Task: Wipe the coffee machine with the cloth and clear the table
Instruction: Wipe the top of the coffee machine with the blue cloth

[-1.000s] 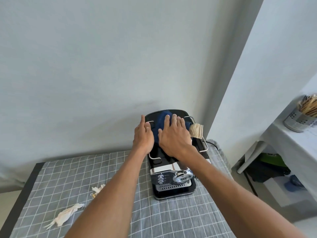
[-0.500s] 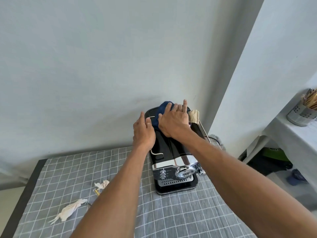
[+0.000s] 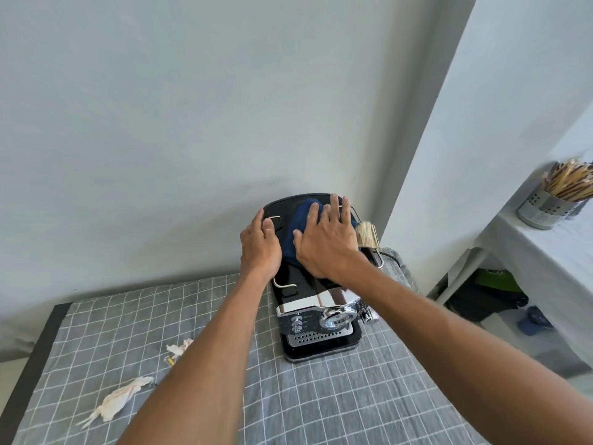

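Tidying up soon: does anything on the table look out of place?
Yes. Two crumpled white paper scraps lie loose on the checked tablecloth left of the coffee machine: a larger one near the front, a smaller one behind it.

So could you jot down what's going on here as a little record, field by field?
Place: table with grey checked tablecloth, set against a wall
Machine: black and chrome coffee machine at the table's far side
Right hand: flat, fingers spread, pressing a blue cloth onto the machine's top
Left hand: resting on the machine's left edge, steadying it
Litter on table: crumpled white tissue, smaller scrap
Side shelf: metal holder of sticks
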Available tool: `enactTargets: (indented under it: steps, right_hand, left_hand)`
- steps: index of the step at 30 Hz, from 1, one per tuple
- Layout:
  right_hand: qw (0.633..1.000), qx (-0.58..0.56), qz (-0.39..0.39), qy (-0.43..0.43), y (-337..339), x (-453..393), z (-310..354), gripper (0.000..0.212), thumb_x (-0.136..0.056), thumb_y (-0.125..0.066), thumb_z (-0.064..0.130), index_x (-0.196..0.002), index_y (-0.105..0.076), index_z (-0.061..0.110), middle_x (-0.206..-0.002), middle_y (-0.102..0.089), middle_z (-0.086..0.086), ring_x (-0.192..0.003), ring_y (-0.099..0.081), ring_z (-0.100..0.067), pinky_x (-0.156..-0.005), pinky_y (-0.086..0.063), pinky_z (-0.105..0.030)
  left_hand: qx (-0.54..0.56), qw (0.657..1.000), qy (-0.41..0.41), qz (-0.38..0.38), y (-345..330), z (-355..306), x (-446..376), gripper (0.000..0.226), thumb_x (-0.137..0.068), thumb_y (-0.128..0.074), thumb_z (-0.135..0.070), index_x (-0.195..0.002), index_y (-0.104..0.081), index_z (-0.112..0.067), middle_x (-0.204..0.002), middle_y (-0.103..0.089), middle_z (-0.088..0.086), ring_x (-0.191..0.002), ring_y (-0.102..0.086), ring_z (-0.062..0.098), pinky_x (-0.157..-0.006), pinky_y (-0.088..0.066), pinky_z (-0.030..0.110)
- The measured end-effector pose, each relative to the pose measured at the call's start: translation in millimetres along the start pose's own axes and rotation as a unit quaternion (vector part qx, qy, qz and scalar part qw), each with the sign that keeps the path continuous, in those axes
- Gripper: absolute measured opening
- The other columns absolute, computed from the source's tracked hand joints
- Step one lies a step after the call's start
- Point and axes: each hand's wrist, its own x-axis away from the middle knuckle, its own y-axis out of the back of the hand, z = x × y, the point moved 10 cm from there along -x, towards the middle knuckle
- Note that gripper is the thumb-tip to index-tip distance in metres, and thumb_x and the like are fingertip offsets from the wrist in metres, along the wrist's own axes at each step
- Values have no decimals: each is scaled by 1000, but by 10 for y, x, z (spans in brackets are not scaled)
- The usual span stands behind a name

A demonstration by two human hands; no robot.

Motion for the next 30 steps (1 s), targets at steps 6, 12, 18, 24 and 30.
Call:
enactTargets:
  steps: [6, 12, 18, 24, 30]
  right_hand:
    - [998, -34, 35, -36, 55, -589, -106, 77, -106, -13, 50, -159, -15, -6, -165, -20, -32, -158, 6, -43, -125, 11, -58]
    - [990, -69, -44, 113, 17, -307, 95, 65, -108, -19, 42, -163, -14, 8, -170, -10, -24, -158, -4, -38, -128, -1, -52]
    - [975, -73, -67, 198, -78, 433, 199, 72, -102, -9, 46, -162, -21, 8, -171, -4, -21, -159, 2, -34, -129, -2, -53]
    - [956, -70, -36, 282, -100, 750, 90, 71, -103, -7, 45, -163, -21, 10, -172, -6, -14, -160, -2, -28, -130, -7, -46]
    - [978, -64, -42, 196, 13, 66, 197, 63, -110, -23, 39, -163, -15, 7, -172, -1, -20, -159, 5, -35, -129, -2, -51]
  left_hand:
    - [-6, 1000, 10, 7, 21, -8, 58, 51, -111, -25, -41, -160, -32, -29, -162, -34, 9, -144, -41, 29, -120, -29, 44]
    - [7, 1000, 21, 4, 25, -14, 74, 48, -111, -26, -41, -158, -33, -32, -160, -34, 9, -142, -43, 29, -117, -30, 42]
    - [20, 999, 32, -4, 24, -2, 76, 48, -111, -29, -40, -157, -35, -31, -160, -35, 11, -142, -44, 29, -115, -31, 39]
    - [9, 999, 31, -2, 16, -42, 101, 49, -111, -28, -41, -158, -34, -31, -158, -37, 13, -140, -45, 31, -114, -33, 40]
    - [1, 999, 52, 4, 36, 4, 98, 51, -111, -27, -44, -160, -28, -32, -161, -31, 13, -140, -45, 34, -115, -33, 43]
